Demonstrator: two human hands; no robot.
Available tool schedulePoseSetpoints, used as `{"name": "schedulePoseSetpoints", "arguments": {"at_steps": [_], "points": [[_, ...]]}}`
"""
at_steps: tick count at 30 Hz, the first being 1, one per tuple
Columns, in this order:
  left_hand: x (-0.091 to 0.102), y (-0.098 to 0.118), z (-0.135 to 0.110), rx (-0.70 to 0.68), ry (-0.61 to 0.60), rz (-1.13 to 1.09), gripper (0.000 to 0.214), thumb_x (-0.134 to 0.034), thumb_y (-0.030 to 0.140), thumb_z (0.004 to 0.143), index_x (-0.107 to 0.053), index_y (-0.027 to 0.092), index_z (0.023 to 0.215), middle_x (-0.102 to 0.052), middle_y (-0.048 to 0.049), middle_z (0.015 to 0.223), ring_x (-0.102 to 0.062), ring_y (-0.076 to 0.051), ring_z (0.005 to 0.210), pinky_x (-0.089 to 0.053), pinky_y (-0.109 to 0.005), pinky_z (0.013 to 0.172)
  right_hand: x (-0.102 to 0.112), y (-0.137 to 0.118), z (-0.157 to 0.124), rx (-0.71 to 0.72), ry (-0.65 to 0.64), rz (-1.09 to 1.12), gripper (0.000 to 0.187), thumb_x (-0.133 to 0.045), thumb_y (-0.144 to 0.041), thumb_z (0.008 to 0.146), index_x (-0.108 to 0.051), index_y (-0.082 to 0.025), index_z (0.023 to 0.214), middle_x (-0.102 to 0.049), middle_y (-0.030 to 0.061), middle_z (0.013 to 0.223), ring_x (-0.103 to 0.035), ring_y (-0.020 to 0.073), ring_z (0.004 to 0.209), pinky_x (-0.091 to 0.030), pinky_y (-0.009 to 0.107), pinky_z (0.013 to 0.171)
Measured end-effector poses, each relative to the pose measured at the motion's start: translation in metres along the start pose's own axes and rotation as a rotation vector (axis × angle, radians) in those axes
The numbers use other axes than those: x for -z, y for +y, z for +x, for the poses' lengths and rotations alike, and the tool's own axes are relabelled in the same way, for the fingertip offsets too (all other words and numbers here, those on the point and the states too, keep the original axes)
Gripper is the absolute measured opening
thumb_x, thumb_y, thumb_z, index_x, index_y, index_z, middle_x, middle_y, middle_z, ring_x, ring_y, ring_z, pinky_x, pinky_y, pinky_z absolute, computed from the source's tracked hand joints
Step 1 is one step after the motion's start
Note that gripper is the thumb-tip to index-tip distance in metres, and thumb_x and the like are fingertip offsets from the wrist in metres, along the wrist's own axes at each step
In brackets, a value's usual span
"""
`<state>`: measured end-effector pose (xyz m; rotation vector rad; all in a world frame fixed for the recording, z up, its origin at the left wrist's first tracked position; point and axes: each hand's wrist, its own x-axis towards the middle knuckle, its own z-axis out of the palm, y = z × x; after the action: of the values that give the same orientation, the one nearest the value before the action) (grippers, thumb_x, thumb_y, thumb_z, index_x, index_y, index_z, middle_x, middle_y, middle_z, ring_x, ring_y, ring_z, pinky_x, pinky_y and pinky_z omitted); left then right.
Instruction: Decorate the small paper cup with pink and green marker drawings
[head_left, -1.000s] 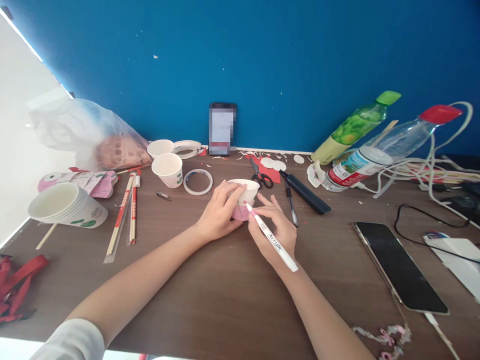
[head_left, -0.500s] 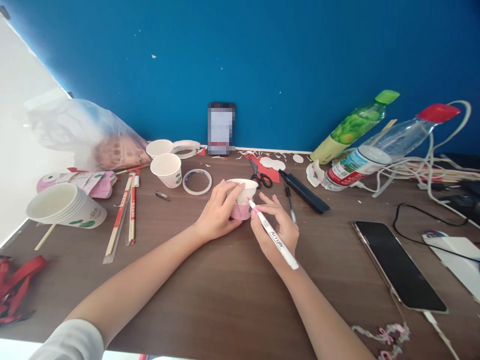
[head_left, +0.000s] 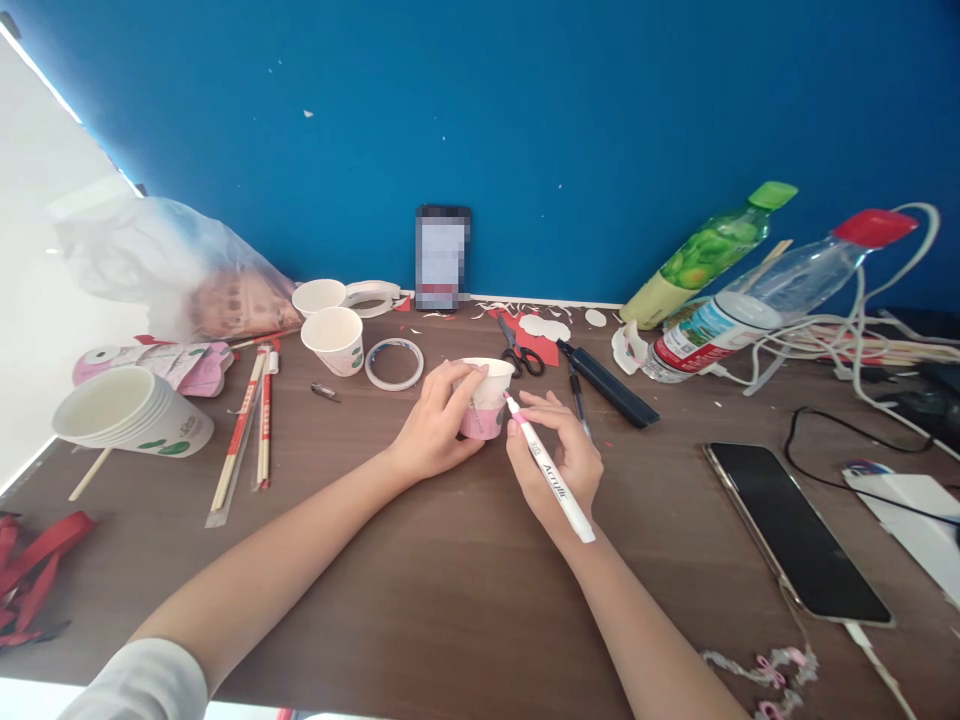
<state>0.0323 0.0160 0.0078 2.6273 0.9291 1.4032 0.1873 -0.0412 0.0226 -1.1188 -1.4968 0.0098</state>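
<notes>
A paper cup, white at the top and pink over its lower part, stands slightly tilted on the table. My left hand wraps around its left side, fingers over the rim, and hides part of the wall. In my right hand is a white acrylic marker, held like a pen with its pink tip at the cup's right side. Whether the tip touches the cup I cannot tell. Behind the cup lie black-handled scissors and a roll of tape.
Two paper cups and a stack of cups stand left, near wrapped chopsticks. A phone leans on the blue wall. On the right are a black box cutter, a clear bottle and another phone.
My right hand has shifted slightly right with the marker, its tip moving from the cup's front toward its right edge. The left hand stays on the cup.
</notes>
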Motion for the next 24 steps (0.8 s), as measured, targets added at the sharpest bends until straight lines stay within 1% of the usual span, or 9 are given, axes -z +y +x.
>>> {"name": "schedulePoseSetpoints", "arguments": {"at_steps": [3,6,9,11,13,16,19,21,24], "points": [[0.0,-0.001,0.0,0.012,0.005,-0.022,0.076,-0.062,0.016,0.078,-0.025,0.022,0.145,-0.043,-0.0149,0.127,-0.039,-0.036,0.133,-0.037,-0.058,0.108,0.002,-0.002,-0.001,-0.014,0.01,0.006,0.017,-0.065,-0.015,0.081,-0.063,-0.024,0.096,-0.074,0.0044,0.091,-0.072,0.0242,0.095,-0.055,0.051,0.096],[0.0,-0.001,0.0,0.02,0.015,-0.041,0.076,-0.061,0.016,0.079,-0.026,0.022,0.146,-0.041,-0.0143,0.126,-0.034,-0.037,0.136,-0.035,-0.059,0.109,0.003,-0.005,-0.003,-0.046,-0.019,-0.022,0.02,-0.067,-0.016,0.08,-0.065,-0.025,0.097,-0.075,0.0039,0.089,-0.071,0.0252,0.099,-0.06,0.042,0.085],[0.0,-0.001,-0.001,0.017,0.014,-0.025,0.077,-0.061,0.017,0.081,-0.024,0.023,0.147,-0.039,-0.0143,0.126,-0.038,-0.034,0.131,-0.038,-0.056,0.108,0.003,-0.008,-0.001,0.056,-0.071,0.012,0.021,-0.065,-0.009,0.078,-0.065,-0.025,0.092,-0.074,0.0009,0.079,-0.073,0.0219,0.085,-0.061,0.04,0.082],[0.0,-0.001,-0.002,0.024,0.003,-0.007,0.078,-0.062,0.017,0.081,-0.023,0.024,0.148,-0.037,-0.0149,0.129,-0.039,-0.033,0.129,-0.04,-0.054,0.106,0.003,-0.01,0.001,0.135,-0.103,0.058,0.022,-0.063,-0.005,0.076,-0.065,-0.024,0.089,-0.072,-0.0006,0.074,-0.072,0.0184,0.073,-0.061,0.042,0.085],[0.0,-0.001,-0.003,0.029,-0.016,0.003,0.081,-0.063,0.018,0.081,-0.021,0.025,0.15,-0.035,-0.0159,0.132,-0.038,-0.033,0.129,-0.041,-0.053,0.105,0.002,-0.012,0.004,0.159,-0.128,0.094,0.021,-0.062,-0.005,0.077,-0.065,-0.023,0.088,-0.073,0.0,0.077,-0.07,0.0163,0.068,-0.06,0.044,0.087],[0.001,-0.002,-0.001,0.006,-0.024,0.003,0.084,-0.06,0.018,0.082,-0.014,0.024,0.151,-0.037,-0.0179,0.135,-0.04,-0.034,0.129,-0.04,-0.054,0.104,0.002,-0.013,0.005,0.126,-0.12,0.091,0.022,-0.061,-0.005,0.078,-0.065,-0.023,0.09,-0.074,0.0024,0.083,-0.072,0.0179,0.074,-0.06,0.046,0.087],[0.001,-0.002,0.0,-0.018,-0.019,-0.015,0.083,-0.057,0.016,0.083,-0.01,0.018,0.151,-0.042,-0.0205,0.138,-0.042,-0.032,0.13,-0.038,-0.053,0.106,0.001,-0.013,0.004,0.108,-0.1,0.082,0.024,-0.063,-0.005,0.077,-0.065,-0.022,0.094,-0.075,0.0055,0.088,-0.073,0.021,0.084,-0.06,0.046,0.088],[0.001,-0.002,0.001,-0.019,-0.02,-0.021,0.079,-0.056,0.016,0.083,-0.013,0.016,0.15,-0.045,-0.0212,0.139,-0.043,-0.032,0.13,-0.038,-0.052,0.107,0.001,-0.013,0.003,0.107,-0.106,0.087,0.024,-0.063,-0.005,0.076,-0.065,-0.022,0.093,-0.074,0.0066,0.089,-0.073,0.0232,0.089,-0.06,0.045,0.086],[0.0,-0.001,0.0,-0.012,-0.016,-0.017,0.072,-0.055,0.016,0.084,-0.02,0.017,0.148,-0.049,-0.0196,0.136,-0.045,-0.031,0.129,-0.038,-0.054,0.107,0.001,-0.012,0.002,0.091,-0.107,0.076,0.022,-0.062,-0.006,0.077,-0.065,-0.023,0.09,-0.074,0.0065,0.088,-0.072,0.0258,0.096,-0.061,0.043,0.083]]}}
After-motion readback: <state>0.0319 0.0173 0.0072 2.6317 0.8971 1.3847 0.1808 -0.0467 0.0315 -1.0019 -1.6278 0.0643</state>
